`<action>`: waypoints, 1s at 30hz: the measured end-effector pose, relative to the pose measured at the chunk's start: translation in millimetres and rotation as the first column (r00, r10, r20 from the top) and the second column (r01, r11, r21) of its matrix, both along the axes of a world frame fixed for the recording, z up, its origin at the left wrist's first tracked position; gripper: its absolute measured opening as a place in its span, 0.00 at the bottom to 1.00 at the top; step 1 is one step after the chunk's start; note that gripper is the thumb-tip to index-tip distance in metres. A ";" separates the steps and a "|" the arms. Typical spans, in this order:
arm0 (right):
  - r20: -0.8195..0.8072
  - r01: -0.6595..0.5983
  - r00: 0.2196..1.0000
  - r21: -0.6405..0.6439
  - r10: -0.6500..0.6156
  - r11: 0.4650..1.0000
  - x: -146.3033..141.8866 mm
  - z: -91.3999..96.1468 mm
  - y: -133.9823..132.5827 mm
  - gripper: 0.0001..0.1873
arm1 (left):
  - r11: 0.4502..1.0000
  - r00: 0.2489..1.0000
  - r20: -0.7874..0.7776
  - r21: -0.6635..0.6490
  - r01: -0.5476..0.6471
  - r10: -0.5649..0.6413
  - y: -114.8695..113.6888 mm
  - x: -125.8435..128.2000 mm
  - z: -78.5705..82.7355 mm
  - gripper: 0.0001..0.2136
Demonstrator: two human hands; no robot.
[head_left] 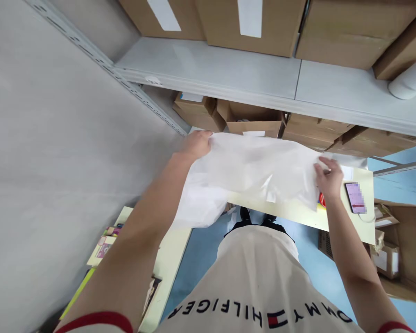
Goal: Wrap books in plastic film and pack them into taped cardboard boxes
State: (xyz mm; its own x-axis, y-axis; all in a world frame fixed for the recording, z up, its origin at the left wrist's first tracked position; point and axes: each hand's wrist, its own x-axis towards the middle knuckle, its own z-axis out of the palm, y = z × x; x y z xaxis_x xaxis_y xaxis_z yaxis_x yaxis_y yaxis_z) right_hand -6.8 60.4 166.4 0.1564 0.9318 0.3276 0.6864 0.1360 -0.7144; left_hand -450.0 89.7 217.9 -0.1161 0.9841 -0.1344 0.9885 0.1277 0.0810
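A large translucent white plastic bag [253,171] is stretched between both hands above a pale yellow table [364,217]. My left hand [196,144] grips the bag's upper left edge with fingers curled over it. My right hand [329,178] pinches the bag's right edge. The bag sags at its lower left, where a bunched part [197,203] hangs down. Something red [321,200] shows just under my right hand, mostly hidden.
A phone [355,197] lies on the table right of my right hand. Brown cardboard boxes [256,118] fill grey shelves [229,69] behind. An open carton [402,249] stands on the blue floor at right. A second table with small colourful items [106,240] is at lower left.
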 end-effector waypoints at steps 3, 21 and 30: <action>0.202 0.024 0.979 -0.092 -0.005 0.995 9.0 -44.2 -15.9 0.27 | 0.998 0.996 -0.074 -0.036 0.050 -0.053 3.1 25.2 -24.3 0.18; 0.460 -0.065 0.825 -0.501 0.329 0.863 18.1 -180.8 -98.0 0.36 | 0.951 0.947 0.113 -0.041 0.306 -0.300 -64.6 137.6 -194.3 0.27; 0.405 -0.096 0.726 -0.741 0.556 0.665 13.0 -195.3 -82.4 0.44 | 0.855 0.940 0.168 -0.391 0.340 -0.296 -101.9 179.3 -239.1 0.45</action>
State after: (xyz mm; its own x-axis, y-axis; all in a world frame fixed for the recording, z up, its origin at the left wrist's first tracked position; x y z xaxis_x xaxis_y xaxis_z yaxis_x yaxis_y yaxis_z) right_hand 6.2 -22.1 -28.8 -0.1994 0.8698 -0.4513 0.9717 0.1160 -0.2056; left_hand -270.7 -12.2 -21.3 0.2288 0.8190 -0.5261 0.9705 -0.1494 0.1894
